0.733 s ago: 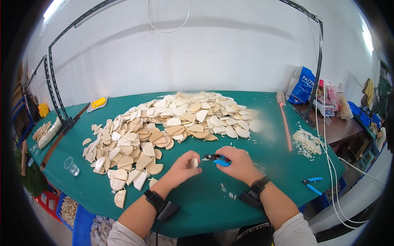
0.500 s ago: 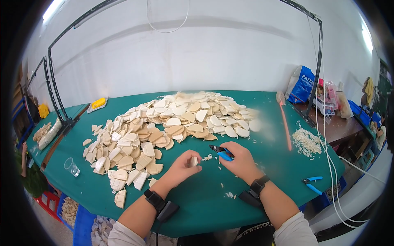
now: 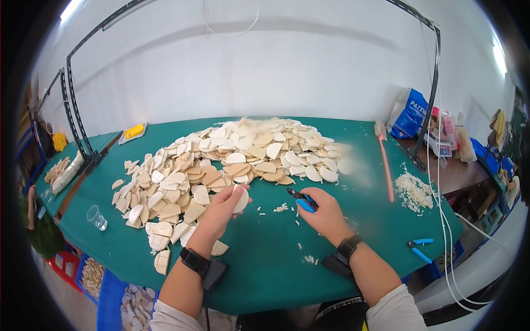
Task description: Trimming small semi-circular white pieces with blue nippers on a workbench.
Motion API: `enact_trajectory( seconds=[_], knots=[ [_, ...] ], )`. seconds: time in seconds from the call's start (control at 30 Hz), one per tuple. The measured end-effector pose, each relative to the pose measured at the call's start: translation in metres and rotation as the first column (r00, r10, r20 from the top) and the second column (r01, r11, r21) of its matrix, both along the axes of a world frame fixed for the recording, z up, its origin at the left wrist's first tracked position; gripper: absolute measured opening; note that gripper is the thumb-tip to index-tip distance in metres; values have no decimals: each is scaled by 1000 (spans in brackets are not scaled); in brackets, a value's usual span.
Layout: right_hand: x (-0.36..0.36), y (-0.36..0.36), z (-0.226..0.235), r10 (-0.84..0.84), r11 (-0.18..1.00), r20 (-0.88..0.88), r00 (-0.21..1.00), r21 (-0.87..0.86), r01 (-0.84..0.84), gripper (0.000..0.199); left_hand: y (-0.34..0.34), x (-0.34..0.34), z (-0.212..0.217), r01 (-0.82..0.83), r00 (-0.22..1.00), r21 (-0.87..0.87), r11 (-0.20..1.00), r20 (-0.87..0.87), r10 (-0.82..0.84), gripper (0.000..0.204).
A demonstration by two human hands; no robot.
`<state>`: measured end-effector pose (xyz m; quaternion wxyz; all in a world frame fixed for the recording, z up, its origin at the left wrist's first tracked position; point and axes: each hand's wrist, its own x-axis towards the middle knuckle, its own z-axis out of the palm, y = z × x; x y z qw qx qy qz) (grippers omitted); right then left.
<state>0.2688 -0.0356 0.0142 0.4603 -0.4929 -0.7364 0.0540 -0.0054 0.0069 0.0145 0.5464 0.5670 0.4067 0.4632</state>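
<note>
In my left hand [image 3: 221,212] is a flat cream half-round piece [image 3: 240,199], pinched between thumb and fingers near the front of the pile. My right hand [image 3: 323,214] is closed round blue-handled side cutters [image 3: 302,202], their dark jaws pointing left toward the piece but apart from it. Beyond both hands spreads a large heap of similar cream and tan flat pieces [image 3: 221,160], many of them half-round. Tiny pale offcuts [image 3: 281,208] lie on the green table [image 3: 259,265] between my hands.
A second pair of blue-handled cutters [image 3: 420,250] lies at the right edge. A mound of small offcuts [image 3: 413,191] and a pink stick [image 3: 385,168] are farther back. A clear cup [image 3: 96,218] stands left. Blue bins of pieces [image 3: 135,306] sit below the front-left edge.
My left hand has moved left and away from me, and the piece in it now shows its broad face. My right hand, with the side cutters, has hardly moved.
</note>
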Motion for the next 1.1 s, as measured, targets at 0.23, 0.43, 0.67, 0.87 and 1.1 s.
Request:
enact_trajectory(
  seconds=[0.23, 0.43, 0.67, 0.87, 1.1],
  knots=[
    [-1, -1, -1, -21, 1000, -19, 1000, 15, 21, 35, -10, 8, 2, 126, 950, 92, 988, -297, -94, 37],
    [-2, -2, 2, -17, 1000, -20, 1000, -3, 17, 34, -26, 12, 5, 306, 870, 120, 944, -437, -227, 31],
    [-3, -2, 3, -16, 1000, -41, 999, -21, 15, 33, -42, -48, 30, 148, 476, 149, 978, -877, 62, 41],
    [-4, -1, 4, 5, 999, -15, 1000, -47, -6, 34, -62, -59, 33, 278, 395, 52, 959, -917, -65, 57],
    [-2, -3, 6, -19, 996, -40, 999, -83, 16, 34, -55, -48, 30, 204, 323, -84, 975, -935, -148, 44]
  ],
)
